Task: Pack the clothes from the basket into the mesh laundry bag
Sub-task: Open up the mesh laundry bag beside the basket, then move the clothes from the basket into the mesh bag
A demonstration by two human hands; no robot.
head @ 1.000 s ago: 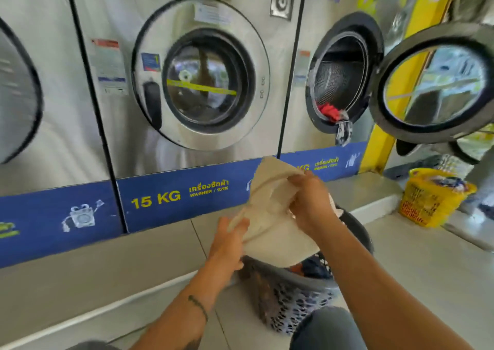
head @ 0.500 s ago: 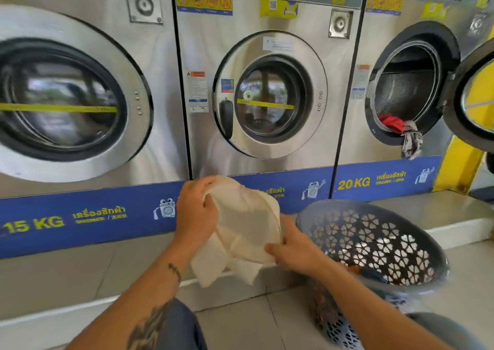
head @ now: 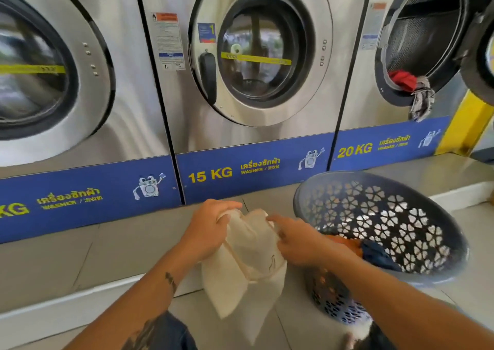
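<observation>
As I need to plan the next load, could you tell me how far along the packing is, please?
Nothing looks packed yet: the mesh laundry bag hangs flat. In hand: the left hand and right hand grip its top edge, seemingly to open it. Left: the orange and navy clothes lie in the basket.

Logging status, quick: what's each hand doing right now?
Left hand: grips the top edge of the cream laundry bag.
Right hand: pinches the opposite top edge of the same bag.
</observation>
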